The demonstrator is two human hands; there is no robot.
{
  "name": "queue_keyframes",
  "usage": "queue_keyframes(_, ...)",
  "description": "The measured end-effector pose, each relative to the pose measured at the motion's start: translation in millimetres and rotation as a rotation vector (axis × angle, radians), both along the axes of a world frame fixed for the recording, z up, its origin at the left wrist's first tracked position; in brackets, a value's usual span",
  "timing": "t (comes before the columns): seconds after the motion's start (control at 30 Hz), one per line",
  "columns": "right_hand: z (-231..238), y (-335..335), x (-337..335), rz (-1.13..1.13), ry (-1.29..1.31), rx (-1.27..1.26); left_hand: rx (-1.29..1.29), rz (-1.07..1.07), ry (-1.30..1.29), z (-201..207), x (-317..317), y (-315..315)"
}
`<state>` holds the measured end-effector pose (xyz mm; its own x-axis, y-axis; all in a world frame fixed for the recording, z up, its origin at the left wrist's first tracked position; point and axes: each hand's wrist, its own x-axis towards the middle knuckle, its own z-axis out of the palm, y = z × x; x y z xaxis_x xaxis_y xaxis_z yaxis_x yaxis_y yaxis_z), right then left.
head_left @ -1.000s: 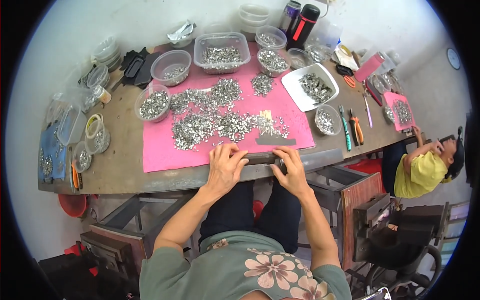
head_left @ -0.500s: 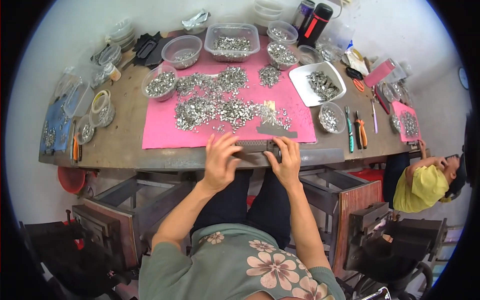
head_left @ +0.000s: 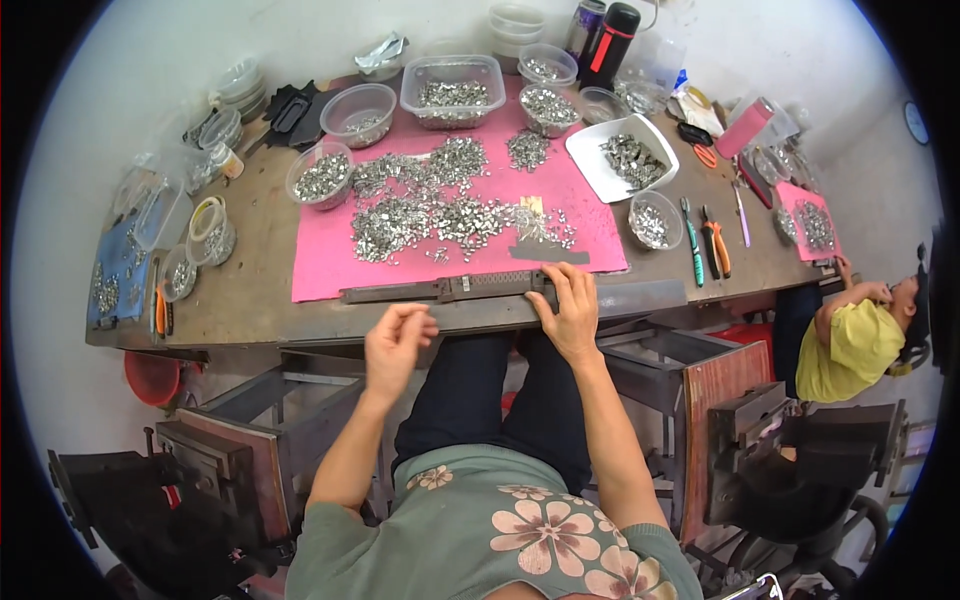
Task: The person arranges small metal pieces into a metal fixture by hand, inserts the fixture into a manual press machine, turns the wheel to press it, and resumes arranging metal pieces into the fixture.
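Note:
A long dark metal bar with a row of slots (head_left: 490,286) lies along the front edge of the pink mat (head_left: 325,255). My right hand (head_left: 572,315) grips its right end between thumb and fingers. Just in front of the table edge, left of the bar's middle, is my left hand (head_left: 395,348), its fingers curled in; whatever they hold, if anything, cannot be made out. Beyond the bar, small silvery metal pieces (head_left: 400,228) lie heaped on the mat. A flat grey strip (head_left: 549,253) rests near the mat's right part.
Clear tubs (head_left: 321,176) of metal pieces line the back. To the right are a white tray (head_left: 590,165), a small tub (head_left: 655,221), a teal-handled tool (head_left: 694,245) and orange-handled pliers (head_left: 716,245). A person in a yellow top (head_left: 850,345) sits at far right.
My left hand has drawn back from the bar toward me and to the left, its fingers curling in. More of the bar now shows. My right hand stays at the bar's right end.

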<state>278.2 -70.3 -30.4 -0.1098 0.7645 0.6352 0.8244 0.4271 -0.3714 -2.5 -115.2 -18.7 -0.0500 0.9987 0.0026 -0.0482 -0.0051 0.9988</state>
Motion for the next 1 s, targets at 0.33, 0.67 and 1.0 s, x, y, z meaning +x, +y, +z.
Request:
queue_keyframes(0.33,23.7,18.7,0.9,0.083,-0.112,0.031,0.62,0.074,0.946,-3.1,38.8,45.5)
queue_keyframes(0.67,49.7,53.5,20.9,0.421,-0.34,0.19,0.608,0.105,0.923,-7.9,40.2,47.5)
queue_keyframes(1.0,51.1,73.1,70.9,-0.019,-0.059,-0.06,0.815,-0.097,0.859,30.6,84.2,106.7)
